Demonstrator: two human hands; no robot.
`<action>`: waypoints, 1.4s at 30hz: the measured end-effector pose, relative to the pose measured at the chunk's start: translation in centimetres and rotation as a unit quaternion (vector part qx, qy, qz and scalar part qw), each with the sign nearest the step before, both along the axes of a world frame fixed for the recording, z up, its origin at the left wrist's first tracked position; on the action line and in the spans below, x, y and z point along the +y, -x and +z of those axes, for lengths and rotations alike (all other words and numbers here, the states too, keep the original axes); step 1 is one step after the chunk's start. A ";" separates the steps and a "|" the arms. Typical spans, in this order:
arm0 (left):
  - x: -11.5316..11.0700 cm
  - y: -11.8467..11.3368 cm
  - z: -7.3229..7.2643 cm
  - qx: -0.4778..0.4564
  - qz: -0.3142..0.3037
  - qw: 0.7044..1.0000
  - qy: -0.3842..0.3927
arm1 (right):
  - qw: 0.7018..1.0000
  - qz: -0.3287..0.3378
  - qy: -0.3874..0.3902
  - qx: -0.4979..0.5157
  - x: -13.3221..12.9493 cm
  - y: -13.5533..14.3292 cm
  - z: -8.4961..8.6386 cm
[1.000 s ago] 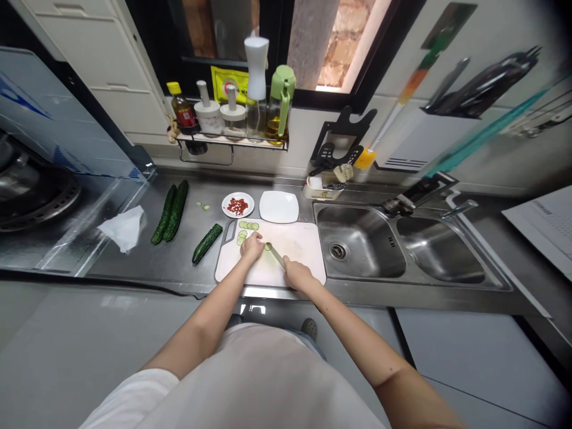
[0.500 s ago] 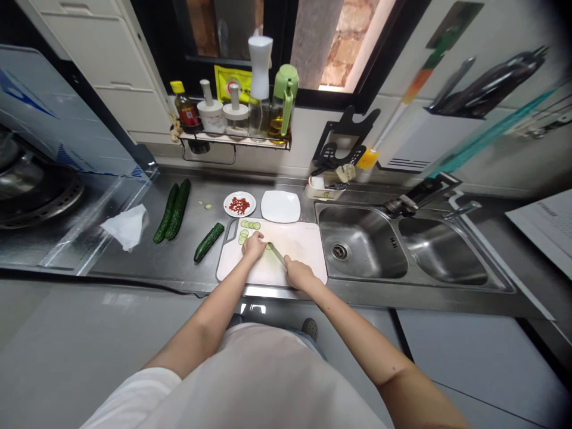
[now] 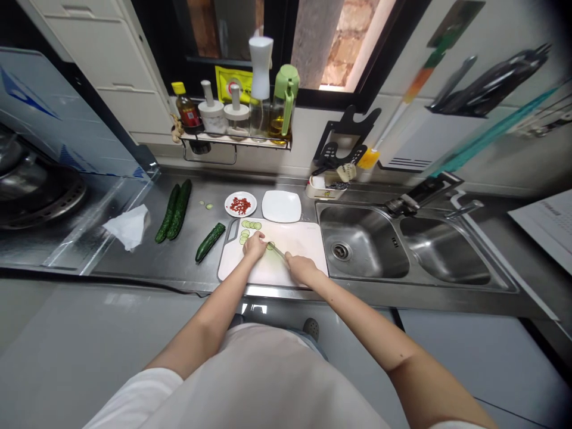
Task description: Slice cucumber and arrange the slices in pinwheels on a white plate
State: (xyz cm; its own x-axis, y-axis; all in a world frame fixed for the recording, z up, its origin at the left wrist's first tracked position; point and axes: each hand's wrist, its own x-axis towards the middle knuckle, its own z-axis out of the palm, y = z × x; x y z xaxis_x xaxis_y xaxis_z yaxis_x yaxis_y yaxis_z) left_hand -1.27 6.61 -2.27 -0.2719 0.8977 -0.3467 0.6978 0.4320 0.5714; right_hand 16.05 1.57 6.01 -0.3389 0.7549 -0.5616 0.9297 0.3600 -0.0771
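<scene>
My right hand (image 3: 301,269) is closed around the handle of a knife (image 3: 279,253), its blade pointing up and left over a white cutting board (image 3: 295,238). At the blade's tip, a pale green cucumber piece (image 3: 270,245) shows beside the fingertips of my left hand (image 3: 255,245). Those fingers are bent and closed on it, and most of the piece is hidden. Thin cucumber slices (image 3: 251,224) lie in short overlapping rows along the board's upper left. A cut length of dark green cucumber (image 3: 210,242) rests on the counter left of the board.
Two whole cucumbers (image 3: 174,211) lie further left near a crumpled white tissue (image 3: 129,227). Behind the board stand a plate of chopped red pieces (image 3: 240,205) and a white square plate (image 3: 281,207). A double sink (image 3: 364,241) adjoins the board's right side. Bottles stand on a wall rack (image 3: 236,140).
The knife has shifted slightly and its blade now lies a little lower and flatter beside the cucumber piece. My left hand stays almost in place. The whole view has drifted slightly.
</scene>
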 end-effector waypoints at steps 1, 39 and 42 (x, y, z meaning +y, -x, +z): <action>0.0 0.0 0.0 -0.001 0.001 1.000 0.001 | 1.000 0.002 -0.001 0.000 0.0 0.0 0.0; -2.0 -1.9 0.7 0.110 -0.112 0.984 -0.079 | 0.954 -0.275 -0.100 0.059 -0.7 -4.9 -3.3; -1.7 -2.0 1.2 0.097 -0.104 0.987 -0.073 | 0.957 -0.265 -0.100 0.055 -0.5 -4.6 -3.2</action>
